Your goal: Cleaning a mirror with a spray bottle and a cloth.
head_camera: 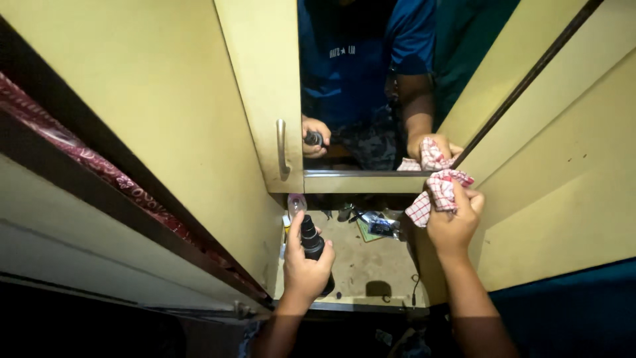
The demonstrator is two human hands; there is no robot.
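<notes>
A dusty beige shelf (371,265) at lower centre carries small dark clutter (377,224) along its back edge.

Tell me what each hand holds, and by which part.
Left hand: black spray bottle, gripped around its body. Right hand: red-checked cloth, bunched in the fingers against the mirror.

Our left hand (303,262) and right hand (452,222) are both bare, no gloves or rings, forearms bare too. Above them the mirror (371,79) shows our blue short-sleeved shirt (351,59).
</notes>
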